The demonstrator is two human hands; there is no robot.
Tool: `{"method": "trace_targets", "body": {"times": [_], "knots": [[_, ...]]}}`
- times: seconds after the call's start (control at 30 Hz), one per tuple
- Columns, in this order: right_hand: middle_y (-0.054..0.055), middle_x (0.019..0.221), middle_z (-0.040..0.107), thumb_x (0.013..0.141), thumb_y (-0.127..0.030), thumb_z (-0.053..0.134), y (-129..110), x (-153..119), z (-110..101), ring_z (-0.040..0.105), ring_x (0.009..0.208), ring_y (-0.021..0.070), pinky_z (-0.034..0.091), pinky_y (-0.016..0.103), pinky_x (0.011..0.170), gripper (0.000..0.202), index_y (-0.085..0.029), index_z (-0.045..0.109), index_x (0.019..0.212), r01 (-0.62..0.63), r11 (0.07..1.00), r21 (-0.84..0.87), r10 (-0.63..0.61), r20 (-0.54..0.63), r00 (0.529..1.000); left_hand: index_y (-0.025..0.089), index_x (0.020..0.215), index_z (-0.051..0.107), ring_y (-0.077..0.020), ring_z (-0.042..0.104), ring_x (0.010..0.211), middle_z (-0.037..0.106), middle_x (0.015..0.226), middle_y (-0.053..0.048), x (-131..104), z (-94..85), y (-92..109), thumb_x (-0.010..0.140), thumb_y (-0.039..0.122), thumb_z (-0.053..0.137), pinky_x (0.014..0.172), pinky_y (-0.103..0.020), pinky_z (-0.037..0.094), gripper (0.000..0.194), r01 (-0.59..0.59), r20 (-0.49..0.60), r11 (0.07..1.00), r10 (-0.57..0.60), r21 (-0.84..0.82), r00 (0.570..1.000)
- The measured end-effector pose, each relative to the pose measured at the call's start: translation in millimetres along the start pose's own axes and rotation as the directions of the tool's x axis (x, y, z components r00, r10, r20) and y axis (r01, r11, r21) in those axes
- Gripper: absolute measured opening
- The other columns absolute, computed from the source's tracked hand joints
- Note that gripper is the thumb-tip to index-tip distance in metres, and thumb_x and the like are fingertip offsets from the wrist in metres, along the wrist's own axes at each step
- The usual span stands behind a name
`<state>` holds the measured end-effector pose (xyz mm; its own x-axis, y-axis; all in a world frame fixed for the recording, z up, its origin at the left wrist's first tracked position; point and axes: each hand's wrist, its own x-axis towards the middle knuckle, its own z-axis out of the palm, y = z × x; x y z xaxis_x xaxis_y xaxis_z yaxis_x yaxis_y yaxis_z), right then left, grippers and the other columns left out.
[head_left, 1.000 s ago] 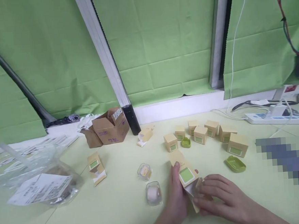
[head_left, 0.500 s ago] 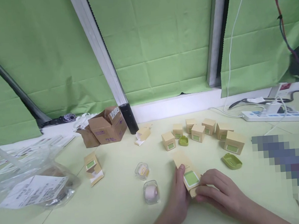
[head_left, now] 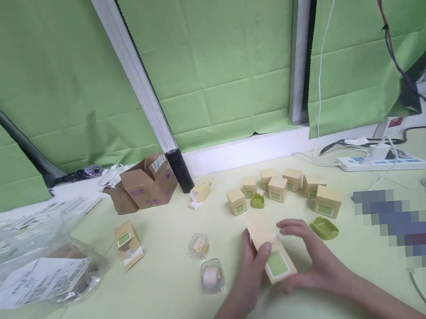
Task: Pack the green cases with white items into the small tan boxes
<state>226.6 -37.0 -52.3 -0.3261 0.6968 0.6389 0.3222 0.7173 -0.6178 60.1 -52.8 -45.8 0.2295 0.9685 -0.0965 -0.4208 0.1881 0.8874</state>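
Note:
My left hand (head_left: 251,276) grips a tan carton (head_left: 268,248) with a green label, thumb on its front; the carton leans over the table. To its right, my right hand (head_left: 310,264) has its fingers and thumb spread around the carton's right side and holds nothing. Left of my left hand lie two clear containers, one with a pale pink item (head_left: 212,276) inside, the other (head_left: 199,246) with a yellow and white item. Several small tan boxes (head_left: 277,189) stand behind the hands, around a small green dish (head_left: 257,201). A larger green dish (head_left: 325,227) lies beyond my right hand.
Two opened tan cartons (head_left: 128,245) (head_left: 201,193) lie farther left and back. A brown cardboard box (head_left: 151,183) stands beside a black cylinder (head_left: 179,170). At the left is a clear plastic bag (head_left: 93,279); at the right, a white power strip (head_left: 410,162) with cables.
The fingers of my right hand have come off the carton's lower end and spread apart. The carton's lower end now appears closed. The whole view has shifted slightly.

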Motion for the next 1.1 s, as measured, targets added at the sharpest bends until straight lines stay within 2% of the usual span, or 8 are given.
{"method": "trace_targets", "body": {"times": [0.1,0.2,0.33,0.53,0.7,0.9,1.0,1.1], "knots": [[0.013,0.116,0.055,0.079,-0.055,0.054,2,3,-9,0.054,0.107,0.0272,0.05,0.04,0.085,0.056,-0.025,0.039,0.124,-0.164,0.954,0.249,0.15,0.073,0.986,0.023,0.117,0.03,-0.0242,0.05,0.107,0.046,0.125,-0.011,-3,-1.9,-3,0.072,0.026,0.067,0.09,-0.036,0.04,0.058,-0.169,0.145,0.953,0.135,0.253,0.98],[0.008,0.101,0.062,0.086,-0.039,0.051,0,5,-12,0.059,0.099,0.0235,0.049,0.038,0.085,0.031,-0.027,0.05,0.114,-0.21,0.943,0.258,0.188,0.108,0.976,0.022,0.115,0.035,-0.0248,0.045,0.115,0.038,0.132,-0.012,-7,-4.0,-6,0.07,0.023,0.067,0.095,-0.036,0.036,0.056,-0.201,0.232,0.878,0.106,0.435,0.967],[0.007,0.107,0.058,0.088,-0.036,0.049,-7,10,-8,0.053,0.107,0.0238,0.044,0.039,0.091,0.019,-0.027,0.063,0.097,-0.208,0.952,0.225,0.178,0.147,0.973,0.02,0.129,0.02,-0.0236,0.047,0.113,0.038,0.132,-0.014,-9,-4.6,-5,0.076,0.022,0.06,0.094,-0.036,0.038,0.067,-0.156,0.266,0.857,0.022,0.492,0.964],[0.006,0.092,0.062,0.089,-0.038,0.046,-21,17,-5,0.058,0.093,0.0219,0.046,0.038,0.085,0.021,-0.024,0.061,0.09,-0.332,0.901,0.278,0.272,0.233,0.934,0.024,0.141,-0.004,-0.0222,0.043,0.119,0.03,0.141,-0.011,-9,-3.1,-6,0.076,0.017,0.056,0.098,-0.035,0.035,0.089,-0.146,0.269,0.849,0.005,0.507,0.963],[0.006,0.09,0.059,0.091,-0.029,0.042,-21,10,-7,0.058,0.088,0.0201,0.05,0.033,0.076,0.018,-0.026,0.058,0.097,-0.102,0.98,0.17,0.081,0.122,0.989,0.023,0.142,-0.001,-0.0244,0.051,0.11,0.042,0.132,-0.011,-9,-5.2,-8,0.073,0.019,0.059,0.095,-0.038,0.037,0.092,-0.232,0.304,0.768,0.051,0.597,0.951],[0.006,0.095,0.061,0.089,-0.019,0.047,-6,1,-5,0.059,0.085,0.0181,0.049,0.03,0.071,0.024,-0.028,0.053,0.111,0.237,0.965,-0.114,-0.229,0.08,0.97,0.023,0.141,0.02,-0.0331,0.046,0.106,0.054,0.118,-0.01,-3,-8.8,-5,0.063,0.019,0.065,0.094,-0.044,0.033,0.09,-0.409,0.351,0.454,0.211,0.791,0.912],[0.007,0.099,0.061,0.09,-0.019,0.044,-6,2,-3,0.059,0.089,0.019,0.049,0.032,0.073,0.026,-0.027,0.051,0.113,0.216,0.968,-0.125,-0.206,0.088,0.975,0.022,0.139,0.029,-0.034,0.047,0.103,0.055,0.118,-0.011,-4,-8.0,-6,0.063,0.019,0.064,0.093,-0.044,0.033,0.084,-0.421,0.358,0.417,0.223,0.806,0.907],[0.007,0.092,0.059,0.092,-0.024,0.041,-12,8,-1,0.057,0.089,0.02,0.048,0.033,0.075,0.018,-0.024,0.057,0.099,-0.03,0.999,-0.036,0.033,0.096,0.995,0.018,0.143,0.012,-0.0309,0.048,0.108,0.051,0.125,-0.011,-7,-6.2,-10,0.068,0.022,0.06,0.093,-0.04,0.036,0.089,-0.371,0.301,0.516,0.217,0.772,0.929]]}}
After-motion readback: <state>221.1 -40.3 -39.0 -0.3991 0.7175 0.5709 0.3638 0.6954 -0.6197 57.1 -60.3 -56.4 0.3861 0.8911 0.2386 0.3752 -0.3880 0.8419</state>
